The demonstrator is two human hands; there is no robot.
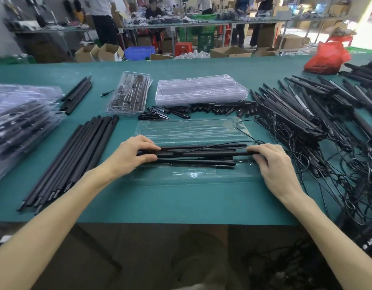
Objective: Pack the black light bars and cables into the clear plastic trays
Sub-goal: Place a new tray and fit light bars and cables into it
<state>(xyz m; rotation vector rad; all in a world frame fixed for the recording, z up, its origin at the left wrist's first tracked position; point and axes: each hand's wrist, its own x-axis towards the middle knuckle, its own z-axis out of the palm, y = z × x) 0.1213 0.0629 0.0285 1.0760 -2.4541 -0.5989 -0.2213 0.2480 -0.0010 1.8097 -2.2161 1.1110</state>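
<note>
the left grip (137, 152) and right grip (273, 164) each pinch one end of a bunch of bars (197, 153), over the open tray (191, 176) between them. packed trays (24, 118) sit left of the left grip. a big pile (296, 118) waits right of the right grip, so i think lots is left.

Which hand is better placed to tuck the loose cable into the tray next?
Probably the right hand: the cable loops out just beyond its fingers, over the tray lid. The left hand grips the opposite end of the light bars, away from that loop.
</note>
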